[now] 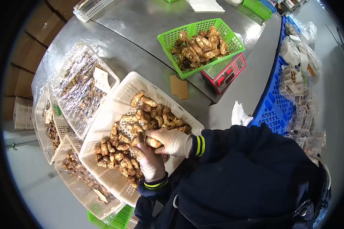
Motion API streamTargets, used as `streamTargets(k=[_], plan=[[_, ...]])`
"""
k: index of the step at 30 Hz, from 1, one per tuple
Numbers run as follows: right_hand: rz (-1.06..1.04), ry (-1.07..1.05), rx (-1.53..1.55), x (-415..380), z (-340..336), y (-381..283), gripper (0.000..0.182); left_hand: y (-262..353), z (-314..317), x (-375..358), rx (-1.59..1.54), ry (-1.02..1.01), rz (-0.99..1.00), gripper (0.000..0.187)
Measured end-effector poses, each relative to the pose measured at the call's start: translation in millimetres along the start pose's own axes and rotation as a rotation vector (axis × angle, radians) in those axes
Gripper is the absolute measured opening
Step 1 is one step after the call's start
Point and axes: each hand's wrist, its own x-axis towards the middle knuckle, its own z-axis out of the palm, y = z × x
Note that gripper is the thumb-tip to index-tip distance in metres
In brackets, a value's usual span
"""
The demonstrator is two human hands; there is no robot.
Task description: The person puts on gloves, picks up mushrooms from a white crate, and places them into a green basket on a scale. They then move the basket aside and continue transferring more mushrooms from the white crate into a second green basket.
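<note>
A white perforated crate (133,81) holds many brown-and-cream mushrooms (127,162). Over its middle my two wrapped hands meet. My right hand (171,142) is closed on a pale mushroom (153,142), fingers above it and thumb below. Against that mushroom's left side, my left hand (149,160) has its darkened fingertips curled in among the pile; what lies between them is hidden. Farther up, a green basket (227,32) of larger mushrooms rests on a red scale (226,77) with lit digits.
Film-wrapped trays of mushrooms (78,84) stand left of the crate, with another tray (80,177) below them. A cardboard piece (179,87) and white paper (239,114) lie on the metal table (130,42). At the right is a blue crate (273,101) beside clear plastic boxes (294,82).
</note>
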Motion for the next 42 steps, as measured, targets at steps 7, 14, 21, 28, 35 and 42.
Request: streamTargets(k=[7, 14, 21, 28, 35, 42], plan=[[0.077, 0.073, 0.035, -4, -7, 2, 0.065, 10, -16, -9, 0.052, -0.039, -0.054, 0.071], [0.025, 0.091, 0.081, -5, -5, 6, 0.063, 13, -31, -9, 0.032, 0.011, -0.079, 0.041], [-0.066, 0.083, 0.432, -6, -13, 2, 0.066, 20, -36, -13, -0.093, -0.031, -0.122, 0.039], [0.157, 0.192, 0.287, -19, -35, -8, 0.063, 31, -52, -16, -0.106, 0.090, 0.062, 0.029], [0.031, 1.152, 0.059, -86, -239, 84, 0.046, 46, -100, -26, -0.110, 0.257, 0.220, 0.037], [0.350, 0.651, -0.285, -88, -399, 249, 0.058, 30, -20, -24, 0.106, 0.371, 0.252, 0.021]])
